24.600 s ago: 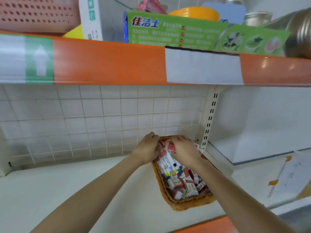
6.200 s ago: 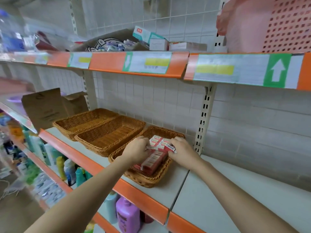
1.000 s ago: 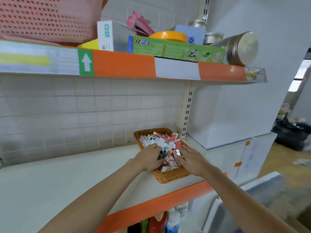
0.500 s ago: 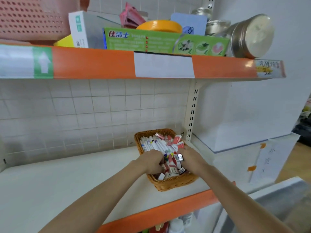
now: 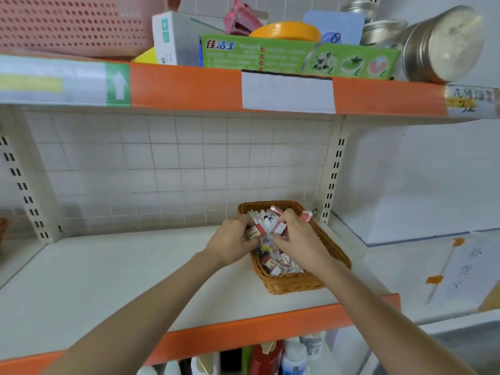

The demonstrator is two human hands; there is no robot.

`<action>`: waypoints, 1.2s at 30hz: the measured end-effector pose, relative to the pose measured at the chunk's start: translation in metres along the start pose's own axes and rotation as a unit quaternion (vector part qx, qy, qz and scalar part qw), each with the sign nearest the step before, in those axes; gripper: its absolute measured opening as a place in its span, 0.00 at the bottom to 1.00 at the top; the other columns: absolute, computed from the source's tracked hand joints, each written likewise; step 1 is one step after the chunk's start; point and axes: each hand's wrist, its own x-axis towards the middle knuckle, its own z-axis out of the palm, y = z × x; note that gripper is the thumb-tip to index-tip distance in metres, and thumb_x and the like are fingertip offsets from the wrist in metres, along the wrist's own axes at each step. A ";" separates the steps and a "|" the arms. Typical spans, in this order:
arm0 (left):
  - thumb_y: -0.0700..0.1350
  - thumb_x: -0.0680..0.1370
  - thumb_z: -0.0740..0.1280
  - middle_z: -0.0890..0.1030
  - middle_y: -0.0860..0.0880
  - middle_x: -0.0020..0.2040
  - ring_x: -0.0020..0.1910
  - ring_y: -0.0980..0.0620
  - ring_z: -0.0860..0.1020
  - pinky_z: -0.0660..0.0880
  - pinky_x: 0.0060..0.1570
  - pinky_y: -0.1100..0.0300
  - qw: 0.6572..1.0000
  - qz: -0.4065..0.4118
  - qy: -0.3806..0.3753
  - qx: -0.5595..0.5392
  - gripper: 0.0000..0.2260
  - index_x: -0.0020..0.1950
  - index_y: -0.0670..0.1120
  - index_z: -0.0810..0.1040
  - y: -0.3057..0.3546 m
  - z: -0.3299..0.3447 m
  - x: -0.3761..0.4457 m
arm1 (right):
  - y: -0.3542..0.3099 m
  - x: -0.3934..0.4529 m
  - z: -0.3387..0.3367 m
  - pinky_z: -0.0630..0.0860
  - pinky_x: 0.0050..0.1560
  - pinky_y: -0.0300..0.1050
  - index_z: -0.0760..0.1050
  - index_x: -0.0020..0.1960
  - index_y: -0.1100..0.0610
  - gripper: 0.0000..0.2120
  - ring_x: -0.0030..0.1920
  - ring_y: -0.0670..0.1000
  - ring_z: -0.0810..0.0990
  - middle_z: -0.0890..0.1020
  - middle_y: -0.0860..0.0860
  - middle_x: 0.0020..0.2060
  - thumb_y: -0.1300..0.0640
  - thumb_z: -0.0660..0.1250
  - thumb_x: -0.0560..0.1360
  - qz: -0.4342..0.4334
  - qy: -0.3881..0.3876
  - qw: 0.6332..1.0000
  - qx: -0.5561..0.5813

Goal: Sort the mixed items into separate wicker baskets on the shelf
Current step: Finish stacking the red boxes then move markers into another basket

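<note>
Right at the right-hand end of the white shelf board (image 5: 108, 280), close to its back edge and just beside the perforated upright (image 5: 333, 180), a brown wicker basket (image 5: 335, 250) is seen, set at a slant to the board's orange front edge (image 5: 243, 334). It is filled with mixed items: small red-and-white boxes (image 5: 273, 266) are heaped at its near end, and white marker pens (image 5: 263, 216) with coloured caps are laid side by side toward its far end. Both hands are lowered into the basket from the near side. The left hand (image 5: 230, 242) is curled over the basket's left rim, and one small red-and-white box (image 5: 255, 230) is pinched between its thumb and fingers. The right hand (image 5: 296, 239) is closed round several more of the small boxes, with one white box end (image 5: 280, 227) and a pinkish one (image 5: 305, 216) seen sticking out of the grip; how many are held cannot be told. The two hands are nearly touching over the middle of the basket. On the shelf above, a long green toothpaste carton (image 5: 297, 56) is laid along the front edge, with a white box (image 5: 173, 39) and a pink perforated plastic basket (image 5: 70, 23) to its left and a metal tin (image 5: 443, 44) on its side at the right end. Below the board, bottle tops (image 5: 292, 355) are visible.
</note>
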 end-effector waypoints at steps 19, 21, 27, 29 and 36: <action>0.46 0.74 0.70 0.71 0.48 0.49 0.45 0.47 0.76 0.73 0.49 0.59 0.968 -0.206 0.105 0.100 0.13 0.56 0.42 0.79 -0.142 -0.149 -0.183 | -0.223 0.002 0.126 0.67 0.48 0.39 0.74 0.53 0.59 0.08 0.48 0.47 0.71 0.71 0.48 0.48 0.65 0.63 0.74 -0.180 -0.094 0.970 0.135; 0.46 0.74 0.70 0.72 0.48 0.49 0.46 0.47 0.77 0.73 0.49 0.58 0.964 -0.218 0.106 0.111 0.13 0.56 0.42 0.79 -0.157 -0.169 -0.206 | -0.257 -0.004 0.139 0.67 0.47 0.40 0.74 0.53 0.60 0.08 0.47 0.47 0.70 0.72 0.50 0.49 0.66 0.64 0.74 -0.192 -0.100 0.966 0.142; 0.48 0.74 0.70 0.73 0.47 0.48 0.48 0.45 0.77 0.73 0.49 0.55 0.957 -0.226 0.109 0.146 0.13 0.55 0.43 0.80 -0.201 -0.230 -0.268 | -0.352 -0.020 0.173 0.68 0.48 0.41 0.73 0.53 0.59 0.07 0.47 0.49 0.73 0.73 0.51 0.51 0.65 0.64 0.75 -0.203 -0.098 0.958 0.175; 0.47 0.74 0.70 0.74 0.46 0.51 0.50 0.45 0.76 0.71 0.49 0.57 0.956 -0.230 0.110 0.147 0.13 0.57 0.43 0.80 -0.214 -0.247 -0.284 | -0.377 -0.024 0.185 0.67 0.47 0.38 0.74 0.53 0.60 0.07 0.48 0.50 0.74 0.73 0.52 0.52 0.65 0.64 0.75 -0.204 -0.090 0.956 0.190; 0.47 0.75 0.70 0.72 0.48 0.49 0.50 0.47 0.75 0.71 0.50 0.56 0.945 -0.252 0.161 0.133 0.14 0.58 0.43 0.77 -0.257 -0.291 -0.316 | -0.438 -0.018 0.218 0.65 0.40 0.33 0.74 0.50 0.59 0.05 0.44 0.49 0.73 0.73 0.50 0.47 0.63 0.67 0.75 -0.188 -0.073 0.950 0.239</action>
